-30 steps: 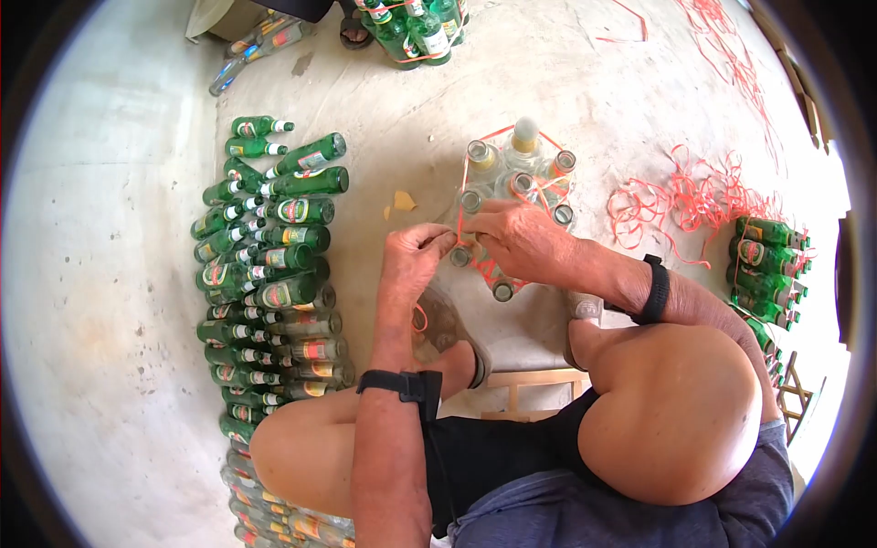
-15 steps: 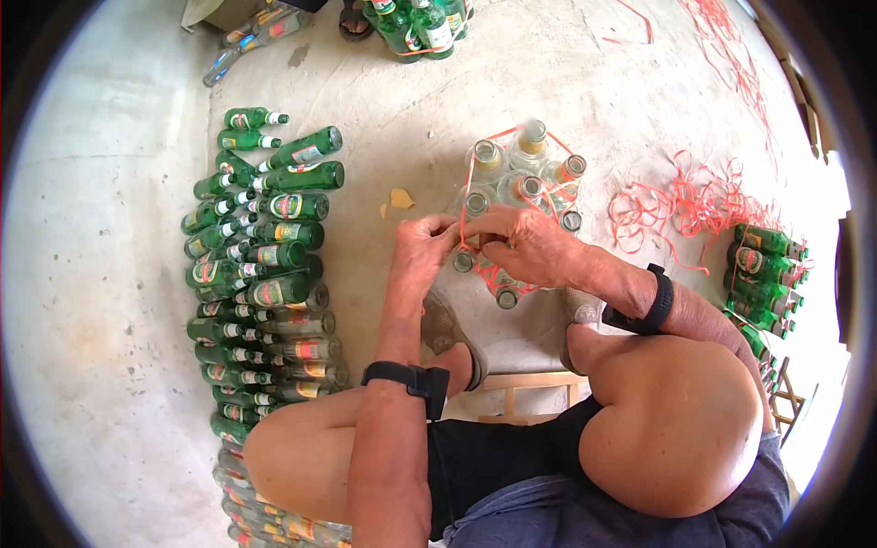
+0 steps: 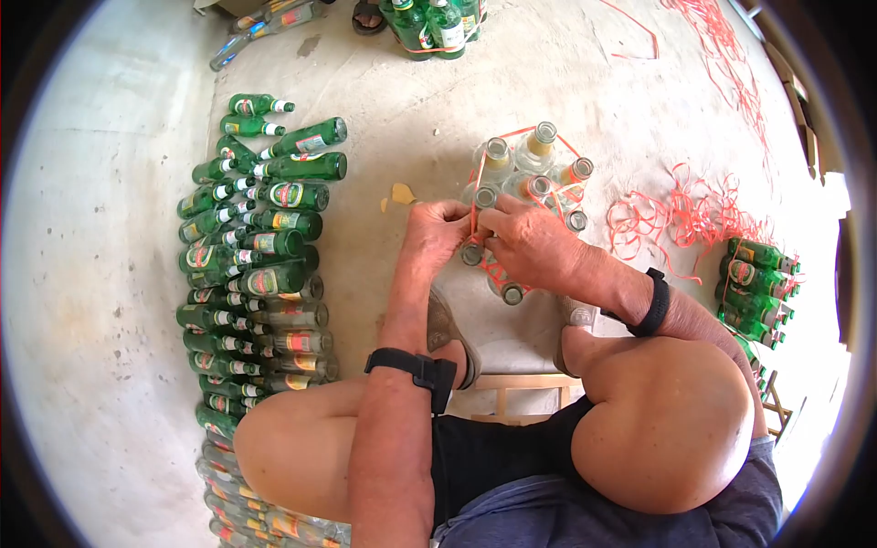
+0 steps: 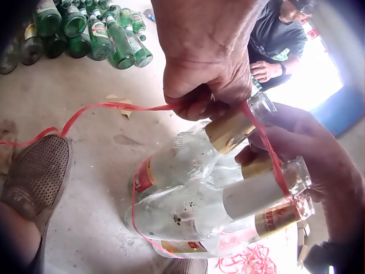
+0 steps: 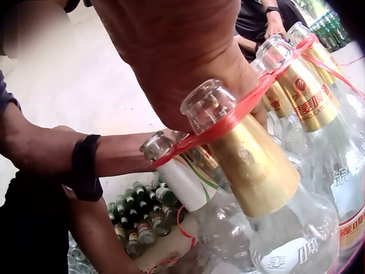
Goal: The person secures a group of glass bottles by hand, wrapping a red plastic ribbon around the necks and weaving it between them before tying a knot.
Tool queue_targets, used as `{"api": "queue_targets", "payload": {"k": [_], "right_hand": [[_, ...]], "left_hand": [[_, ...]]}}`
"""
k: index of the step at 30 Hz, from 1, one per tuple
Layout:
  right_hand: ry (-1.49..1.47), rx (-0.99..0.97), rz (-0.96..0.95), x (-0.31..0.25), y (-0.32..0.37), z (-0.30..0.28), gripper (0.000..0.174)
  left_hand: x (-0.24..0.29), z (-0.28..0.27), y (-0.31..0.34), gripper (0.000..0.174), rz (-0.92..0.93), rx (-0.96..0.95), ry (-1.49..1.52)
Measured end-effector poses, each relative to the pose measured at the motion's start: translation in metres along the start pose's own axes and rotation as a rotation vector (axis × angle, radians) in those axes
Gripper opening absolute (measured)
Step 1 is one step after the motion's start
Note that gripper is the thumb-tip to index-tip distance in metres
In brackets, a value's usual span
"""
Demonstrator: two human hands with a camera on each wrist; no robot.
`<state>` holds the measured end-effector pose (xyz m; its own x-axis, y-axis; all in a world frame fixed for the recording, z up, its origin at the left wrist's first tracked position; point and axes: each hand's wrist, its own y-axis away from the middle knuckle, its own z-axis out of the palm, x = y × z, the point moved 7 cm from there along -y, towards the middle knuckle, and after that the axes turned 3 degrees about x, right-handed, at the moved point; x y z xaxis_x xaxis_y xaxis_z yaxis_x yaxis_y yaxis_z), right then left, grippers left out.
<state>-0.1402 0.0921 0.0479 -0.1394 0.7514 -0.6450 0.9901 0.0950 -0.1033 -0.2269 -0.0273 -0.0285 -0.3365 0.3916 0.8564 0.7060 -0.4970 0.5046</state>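
Clear glass bottles [image 3: 537, 157] stand upright in a bundle on the floor. Red plastic string [image 5: 242, 114] runs round their necks, which carry gold or white foil, and another loop circles the bodies lower down. My left hand [image 3: 434, 239] pinches the string beside a near-left neck, and a loose tail of string [image 4: 114, 105] trails from its fingers toward a shoe. Close against it, my right hand [image 3: 534, 245] reaches over the near bottles with fingers curled at the same string. Its fingertips are partly hidden behind the necks.
Green bottles [image 3: 288, 195] lie stacked in rows on the left. Tied green bottles [image 3: 448, 36] stand at the far side, and another bundle [image 3: 754, 279] lies at the right. Tangled red string [image 3: 671, 219] covers floor on the right. Another person [image 4: 279, 40] sits opposite.
Both hands stay together at the near-left bottle necks, with small finger movements on the string. The left hand has shifted slightly up and right, along with the whole scene's small shift.
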Motion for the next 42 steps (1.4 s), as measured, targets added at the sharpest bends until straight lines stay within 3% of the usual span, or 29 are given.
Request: {"api": "queue_targets", "payload": {"k": [5, 8, 13, 16, 22, 25, 34, 37, 40, 42], "right_hand": [[-0.008, 0.055, -0.074, -0.011, 0.000, -0.025, 0.008], [-0.061, 0.026, -0.103, -0.012, 0.000, -0.033, 0.009], [-0.106, -0.021, -0.203, -0.015, -0.004, -0.040, 0.012], [-0.270, -0.136, 0.068, -0.007, -0.012, -0.043, 0.016], [-0.208, -0.152, 0.065, -0.002, -0.016, -0.044, 0.022], [-0.314, -0.301, 0.330, 0.008, -0.014, -0.045, 0.027], [-0.140, -0.281, 0.377, 0.014, -0.009, -0.066, 0.037], [-0.249, -0.272, 0.421, 0.012, 0.005, -0.067, 0.035], [-0.369, -0.282, 0.625, 0.009, 0.021, -0.068, 0.028], [-0.324, -0.243, 0.580, 0.017, 0.023, -0.065, 0.025]], "left_hand": [[0.014, -0.003, 0.006, 0.032, 0.047, 0.012, -0.122], [0.034, -0.003, 0.020, 0.032, -0.063, 0.010, -0.216], [0.018, 0.001, 0.010, 0.028, 0.072, 0.003, -0.131], [0.020, 0.001, 0.013, 0.028, 0.053, 0.014, -0.151], [0.020, -0.001, 0.011, 0.032, 0.068, 0.024, -0.222], [0.024, 0.000, 0.016, 0.032, 0.037, 0.031, -0.241], [0.017, -0.003, 0.009, 0.030, 0.143, 0.043, -0.244], [0.019, -0.002, 0.010, 0.030, 0.175, 0.041, -0.255], [0.017, -0.003, 0.010, 0.033, 0.143, 0.024, -0.272], [0.015, -0.003, 0.009, 0.035, 0.119, 0.012, -0.280]]}}
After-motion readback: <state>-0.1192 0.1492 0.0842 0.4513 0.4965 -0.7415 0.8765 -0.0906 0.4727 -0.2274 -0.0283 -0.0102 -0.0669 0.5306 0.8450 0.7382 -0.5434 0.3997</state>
